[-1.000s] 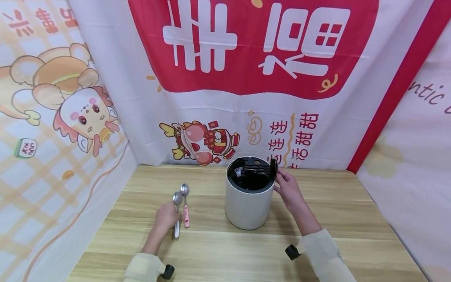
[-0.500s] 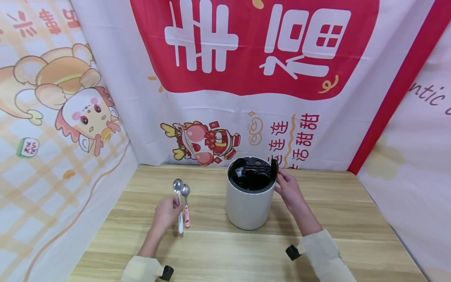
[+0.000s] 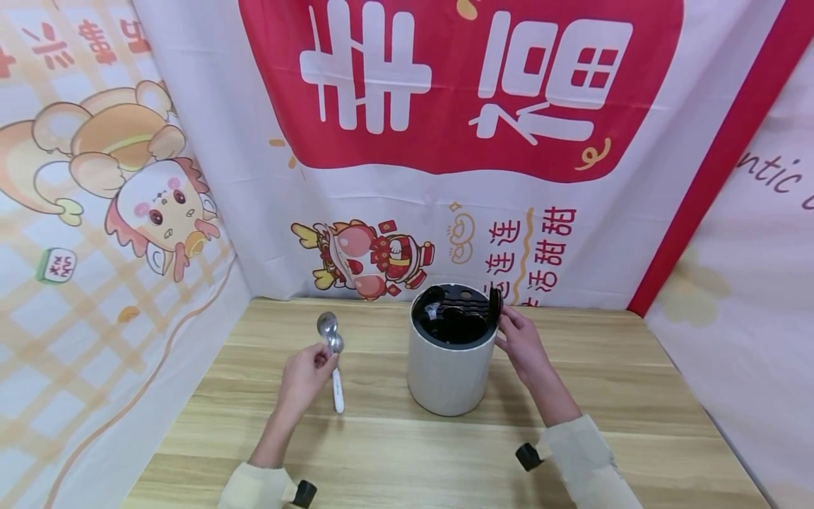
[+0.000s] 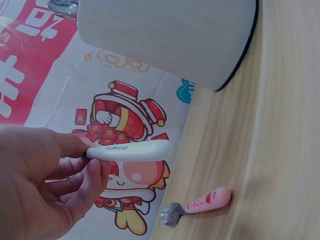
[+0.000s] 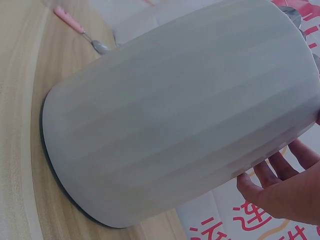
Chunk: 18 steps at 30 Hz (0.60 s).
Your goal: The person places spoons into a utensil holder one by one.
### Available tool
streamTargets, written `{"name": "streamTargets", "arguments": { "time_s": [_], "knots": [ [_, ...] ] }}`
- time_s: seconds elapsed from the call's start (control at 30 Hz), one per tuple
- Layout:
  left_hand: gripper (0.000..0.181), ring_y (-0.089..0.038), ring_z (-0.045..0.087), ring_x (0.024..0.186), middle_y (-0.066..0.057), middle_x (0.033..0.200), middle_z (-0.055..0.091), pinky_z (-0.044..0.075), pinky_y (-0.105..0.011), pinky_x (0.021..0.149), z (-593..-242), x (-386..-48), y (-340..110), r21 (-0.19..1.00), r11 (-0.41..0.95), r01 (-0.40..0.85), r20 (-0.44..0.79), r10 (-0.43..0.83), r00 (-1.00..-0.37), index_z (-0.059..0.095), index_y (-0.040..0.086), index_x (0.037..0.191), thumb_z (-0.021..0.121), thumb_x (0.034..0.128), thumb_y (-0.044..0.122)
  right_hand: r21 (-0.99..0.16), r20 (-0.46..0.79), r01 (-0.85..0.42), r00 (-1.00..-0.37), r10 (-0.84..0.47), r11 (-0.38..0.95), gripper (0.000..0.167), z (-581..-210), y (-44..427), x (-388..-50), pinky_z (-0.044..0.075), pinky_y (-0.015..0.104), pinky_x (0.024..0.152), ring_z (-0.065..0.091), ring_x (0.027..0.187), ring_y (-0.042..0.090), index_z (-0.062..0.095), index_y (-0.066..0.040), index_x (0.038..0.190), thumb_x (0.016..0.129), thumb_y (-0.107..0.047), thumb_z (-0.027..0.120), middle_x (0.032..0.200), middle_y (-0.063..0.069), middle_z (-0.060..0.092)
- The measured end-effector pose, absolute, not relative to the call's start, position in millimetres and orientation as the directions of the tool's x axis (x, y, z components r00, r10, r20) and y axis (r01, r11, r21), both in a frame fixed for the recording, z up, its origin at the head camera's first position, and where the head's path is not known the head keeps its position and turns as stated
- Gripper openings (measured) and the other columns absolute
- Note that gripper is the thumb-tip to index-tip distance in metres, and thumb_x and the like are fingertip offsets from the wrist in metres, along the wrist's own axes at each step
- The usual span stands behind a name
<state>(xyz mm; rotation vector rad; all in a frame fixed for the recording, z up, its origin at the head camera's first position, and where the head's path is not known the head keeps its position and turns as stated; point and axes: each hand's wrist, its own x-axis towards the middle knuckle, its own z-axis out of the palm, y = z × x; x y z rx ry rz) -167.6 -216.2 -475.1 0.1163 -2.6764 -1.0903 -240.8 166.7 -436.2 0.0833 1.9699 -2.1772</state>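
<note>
My left hand (image 3: 305, 378) pinches a spoon with a white handle (image 4: 132, 150) near its neck, between thumb and fingers. This spoon is raised off the table, its bowl (image 3: 327, 324) pointing away. In the head view it overlaps a second spoon lying on the table, whose pink handle (image 4: 209, 199) shows in the left wrist view. A white cylindrical utensil holder (image 3: 448, 378) with a black inner top stands upright to the right. Against its right side rest the fingertips of my right hand (image 3: 524, 346), close to the rim; the thumb's contact is mostly hidden.
Dark upright pieces (image 3: 494, 305) stick up at the holder's right rim. Steel utensil ends (image 5: 291, 16) show at its top in the right wrist view. The wooden table (image 3: 407, 459) meets a printed cloth backdrop (image 3: 254, 212) behind and at both sides.
The left hand has lifted the white-handled spoon and moved it slightly right and away, so that it now covers most of the pink-handled spoon. The right hand and holder have stayed put.
</note>
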Motion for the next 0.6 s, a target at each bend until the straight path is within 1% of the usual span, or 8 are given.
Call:
{"name": "streamTargets", "arguments": {
  "time_s": [0.13, 0.3, 0.4, 0.53, 0.6],
  "knots": [
    [0.011, -0.011, 0.064, 0.064, -0.009, 0.079, 0.071, 0.056, -0.018, 0.055, -466, -165, -210, 0.736, 0.676, 0.038, 0.193, -0.155, -0.969, 0.069, 0.003, 0.086, 0.069, 0.0919, 0.013, -0.978, -0.175, 0.186, -0.978, -0.114, -0.09, 0.049, -436, 167, -240, 0.037, 0.048, 0.119, 0.033, 0.149, 0.028, 0.032, -0.011, 0.156, 0.109, -0.02, 0.034, 0.163, 0.011, 0.031],
    [0.011, -0.013, 0.064, 0.067, -0.008, 0.08, 0.072, 0.056, -0.018, 0.058, -453, -164, -202, 0.752, 0.657, 0.053, 0.199, -0.15, -0.969, 0.072, 0.004, 0.09, 0.069, 0.0925, 0.015, -0.981, -0.155, 0.166, -0.981, -0.114, -0.096, 0.049, -436, 166, -239, 0.037, 0.049, 0.119, 0.034, 0.148, 0.029, 0.032, -0.008, 0.156, 0.108, -0.019, 0.035, 0.162, 0.013, 0.032],
    [0.011, -0.017, 0.067, 0.069, -0.008, 0.08, 0.072, 0.056, -0.018, 0.058, -446, -163, -198, 0.764, 0.642, 0.068, 0.206, -0.142, -0.968, 0.072, 0.003, 0.09, 0.069, 0.0928, 0.014, -0.982, -0.153, 0.164, -0.982, -0.11, -0.094, 0.048, -436, 165, -239, 0.037, 0.049, 0.119, 0.034, 0.147, 0.029, 0.033, -0.008, 0.156, 0.108, -0.019, 0.035, 0.161, 0.013, 0.033],
    [0.011, -0.021, 0.07, 0.069, -0.01, 0.08, 0.072, 0.057, -0.018, 0.058, -438, -161, -192, 0.776, 0.622, 0.104, 0.234, -0.131, -0.963, 0.072, 0.002, 0.09, 0.07, 0.0924, 0.012, -0.982, -0.154, 0.164, -0.982, -0.107, -0.097, 0.048, -436, 166, -239, 0.038, 0.048, 0.119, 0.035, 0.146, 0.028, 0.033, -0.008, 0.155, 0.108, -0.019, 0.035, 0.161, 0.013, 0.034],
    [0.01, -0.021, 0.07, 0.068, -0.011, 0.08, 0.073, 0.057, -0.018, 0.057, -434, -161, -189, 0.781, 0.611, 0.13, 0.257, -0.123, -0.959, 0.072, 0.002, 0.089, 0.07, 0.0921, 0.011, -0.982, -0.146, 0.158, -0.983, -0.11, -0.102, 0.049, -436, 166, -239, 0.037, 0.048, 0.119, 0.035, 0.146, 0.029, 0.032, -0.007, 0.156, 0.108, -0.018, 0.035, 0.161, 0.014, 0.034]
  ]
}}
